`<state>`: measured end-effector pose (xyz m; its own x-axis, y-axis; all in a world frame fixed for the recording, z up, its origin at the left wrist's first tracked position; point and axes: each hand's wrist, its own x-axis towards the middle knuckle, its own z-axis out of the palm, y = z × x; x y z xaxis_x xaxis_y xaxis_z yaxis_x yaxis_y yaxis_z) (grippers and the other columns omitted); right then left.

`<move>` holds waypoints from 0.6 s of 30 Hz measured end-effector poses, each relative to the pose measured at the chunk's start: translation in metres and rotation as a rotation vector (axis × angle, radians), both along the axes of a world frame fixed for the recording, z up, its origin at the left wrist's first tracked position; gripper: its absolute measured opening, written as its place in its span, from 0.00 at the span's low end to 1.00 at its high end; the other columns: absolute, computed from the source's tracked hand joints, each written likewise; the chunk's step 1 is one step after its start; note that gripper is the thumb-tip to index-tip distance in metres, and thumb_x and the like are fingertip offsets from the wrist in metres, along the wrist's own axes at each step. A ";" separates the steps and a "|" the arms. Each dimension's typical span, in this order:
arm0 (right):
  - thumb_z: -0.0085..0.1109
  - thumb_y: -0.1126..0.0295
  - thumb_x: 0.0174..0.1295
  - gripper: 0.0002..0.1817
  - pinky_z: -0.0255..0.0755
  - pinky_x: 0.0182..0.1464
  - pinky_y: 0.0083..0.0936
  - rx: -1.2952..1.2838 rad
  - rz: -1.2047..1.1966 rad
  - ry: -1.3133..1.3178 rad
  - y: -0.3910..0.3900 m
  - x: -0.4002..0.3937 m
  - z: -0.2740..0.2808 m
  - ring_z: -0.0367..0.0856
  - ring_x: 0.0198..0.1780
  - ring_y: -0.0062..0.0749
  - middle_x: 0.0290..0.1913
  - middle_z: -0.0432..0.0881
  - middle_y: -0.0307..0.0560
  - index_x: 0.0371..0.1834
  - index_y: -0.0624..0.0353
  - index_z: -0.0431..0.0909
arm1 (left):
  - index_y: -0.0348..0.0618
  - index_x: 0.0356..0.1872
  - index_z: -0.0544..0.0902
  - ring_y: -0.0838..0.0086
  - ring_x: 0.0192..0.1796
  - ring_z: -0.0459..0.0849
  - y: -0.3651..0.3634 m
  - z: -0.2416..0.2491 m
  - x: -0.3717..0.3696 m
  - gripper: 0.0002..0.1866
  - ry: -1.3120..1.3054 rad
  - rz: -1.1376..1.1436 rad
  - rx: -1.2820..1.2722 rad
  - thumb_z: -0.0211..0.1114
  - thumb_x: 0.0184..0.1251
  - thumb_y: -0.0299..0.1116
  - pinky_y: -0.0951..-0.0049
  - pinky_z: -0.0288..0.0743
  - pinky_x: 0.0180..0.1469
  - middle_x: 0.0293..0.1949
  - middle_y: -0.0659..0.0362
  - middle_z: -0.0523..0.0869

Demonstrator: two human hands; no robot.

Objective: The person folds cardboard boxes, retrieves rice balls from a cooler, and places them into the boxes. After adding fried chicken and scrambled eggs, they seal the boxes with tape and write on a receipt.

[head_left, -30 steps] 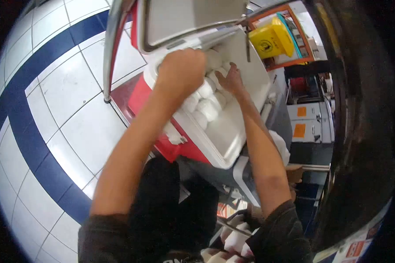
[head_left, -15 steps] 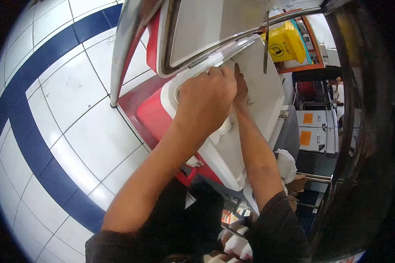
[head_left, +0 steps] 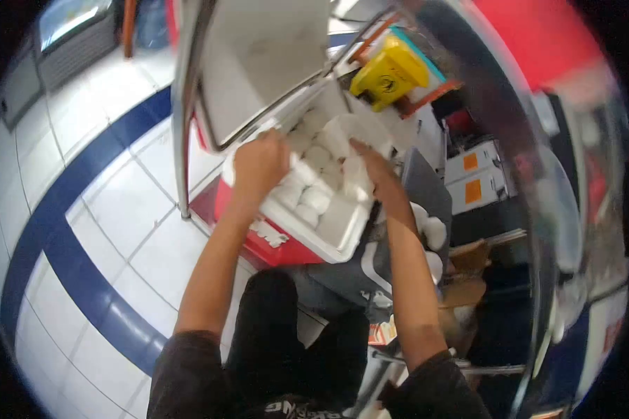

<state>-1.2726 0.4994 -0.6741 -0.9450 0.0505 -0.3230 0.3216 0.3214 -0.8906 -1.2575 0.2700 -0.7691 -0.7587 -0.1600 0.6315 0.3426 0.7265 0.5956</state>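
A red and white cooler box (head_left: 297, 242) stands open, its pale lid (head_left: 262, 59) raised. Several round white pieces (head_left: 315, 200) lie inside. My left hand (head_left: 261, 166) is closed at the box's left rim; motion blur hides what its fingers hold. Over the right part of the box, my right hand (head_left: 376, 170) grips a translucent whitish sheet (head_left: 356, 129), which covers some of the pieces.
A metal post (head_left: 182, 126) rises left of the box. Behind it is a yellow container (head_left: 391, 73). To the right stand a grey box (head_left: 426, 188) and white boxes with orange labels (head_left: 472, 178). White tiles with a blue band (head_left: 94, 293) cover the floor.
My hands, earlier close together over the box, have moved apart, the left one to the left rim. More white pieces and the translucent sheet now show. The view has shifted.
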 end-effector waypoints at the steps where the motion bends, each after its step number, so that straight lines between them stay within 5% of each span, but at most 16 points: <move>1: 0.61 0.50 0.65 0.29 0.78 0.41 0.29 -0.058 0.043 0.058 0.004 0.030 0.013 0.83 0.38 0.31 0.43 0.84 0.48 0.59 0.62 0.75 | 0.40 0.32 0.78 0.51 0.23 0.83 0.000 0.000 0.000 0.11 0.011 0.005 -0.005 0.59 0.66 0.38 0.55 0.77 0.27 0.23 0.47 0.82; 4: 0.53 0.41 0.68 0.33 0.78 0.41 0.33 0.006 0.168 -0.070 0.013 0.119 0.057 0.83 0.42 0.29 0.47 0.84 0.46 0.60 0.60 0.76 | 0.38 0.33 0.78 0.50 0.29 0.84 -0.006 0.001 -0.002 0.11 0.083 -0.036 -0.030 0.61 0.62 0.38 0.52 0.77 0.31 0.27 0.46 0.84; 5: 0.59 0.47 0.66 0.28 0.78 0.34 0.23 -0.194 0.056 -0.028 0.013 0.148 0.053 0.83 0.31 0.24 0.35 0.86 0.43 0.56 0.63 0.79 | 0.39 0.33 0.79 0.49 0.30 0.84 -0.013 -0.008 -0.008 0.11 0.105 -0.066 -0.060 0.61 0.63 0.38 0.52 0.76 0.32 0.28 0.46 0.84; 6: 0.54 0.45 0.69 0.31 0.76 0.37 0.23 -0.198 0.203 -0.162 0.029 0.166 0.056 0.81 0.33 0.24 0.37 0.85 0.43 0.58 0.64 0.78 | 0.39 0.33 0.79 0.49 0.30 0.84 -0.012 -0.011 -0.006 0.11 0.119 -0.123 -0.092 0.60 0.64 0.37 0.52 0.75 0.34 0.28 0.46 0.84; 7: 0.50 0.43 0.70 0.33 0.74 0.45 0.26 -0.121 0.292 -0.032 0.036 0.189 0.045 0.79 0.39 0.27 0.42 0.84 0.45 0.61 0.63 0.76 | 0.38 0.36 0.81 0.44 0.31 0.82 -0.008 0.009 0.014 0.10 -0.160 -0.202 -0.103 0.60 0.64 0.35 0.53 0.73 0.32 0.31 0.44 0.85; 8: 0.49 0.42 0.70 0.34 0.71 0.55 0.31 -0.006 0.423 -0.183 0.054 0.199 0.020 0.78 0.47 0.31 0.48 0.82 0.48 0.64 0.62 0.75 | 0.36 0.35 0.81 0.52 0.26 0.80 0.009 0.001 0.021 0.15 0.245 -0.269 -0.058 0.56 0.70 0.40 0.55 0.75 0.31 0.29 0.46 0.84; 9: 0.49 0.45 0.71 0.35 0.73 0.56 0.35 0.252 0.539 0.311 0.065 0.202 -0.056 0.78 0.54 0.37 0.58 0.80 0.49 0.70 0.64 0.67 | 0.43 0.41 0.81 0.67 0.33 0.81 0.022 0.024 0.062 0.10 -0.581 -0.517 0.418 0.55 0.71 0.37 0.62 0.74 0.32 0.32 0.56 0.82; 10: 0.48 0.41 0.70 0.34 0.70 0.56 0.38 0.007 0.476 0.036 0.056 0.277 0.092 0.77 0.48 0.36 0.54 0.81 0.50 0.60 0.62 0.75 | 0.43 0.45 0.79 0.74 0.36 0.78 0.032 -0.004 0.076 0.13 -0.466 -0.765 0.506 0.52 0.76 0.41 0.67 0.75 0.35 0.34 0.60 0.79; 11: 0.54 0.43 0.68 0.32 0.72 0.51 0.38 0.058 0.519 -0.153 0.064 0.296 0.075 0.79 0.47 0.38 0.54 0.81 0.51 0.59 0.62 0.75 | 0.39 0.52 0.76 0.72 0.43 0.81 0.018 -0.063 0.065 0.18 -0.991 -1.070 0.958 0.52 0.77 0.44 0.69 0.78 0.43 0.40 0.57 0.82; 13: 0.64 0.52 0.61 0.35 0.74 0.49 0.37 -0.083 0.688 -0.049 0.073 0.337 0.040 0.80 0.44 0.39 0.53 0.81 0.55 0.65 0.63 0.68 | 0.39 0.53 0.76 0.70 0.44 0.81 0.057 0.013 0.167 0.18 -1.373 -1.127 0.612 0.52 0.77 0.44 0.68 0.78 0.45 0.42 0.56 0.82; 15: 0.64 0.52 0.61 0.39 0.71 0.59 0.34 -0.099 0.508 0.145 0.069 0.423 0.063 0.78 0.55 0.42 0.57 0.79 0.60 0.68 0.68 0.65 | 0.39 0.54 0.76 0.68 0.46 0.81 0.092 0.083 0.244 0.19 -1.737 -1.243 0.312 0.51 0.77 0.44 0.66 0.78 0.46 0.44 0.56 0.82; 18: 0.62 0.51 0.62 0.40 0.69 0.62 0.33 -0.242 0.379 -0.192 0.060 0.520 0.106 0.76 0.59 0.45 0.58 0.78 0.61 0.69 0.70 0.63 | 0.38 0.55 0.75 0.66 0.48 0.81 0.131 0.179 0.333 0.20 -2.091 -1.290 0.014 0.50 0.78 0.44 0.64 0.78 0.49 0.47 0.55 0.81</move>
<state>-0.7527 0.5596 -0.5681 -0.8047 -0.3839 -0.4529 0.3873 0.2387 -0.8905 -0.9249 0.4006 -0.5900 0.1929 0.6753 -0.7119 -0.3537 0.7246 0.5914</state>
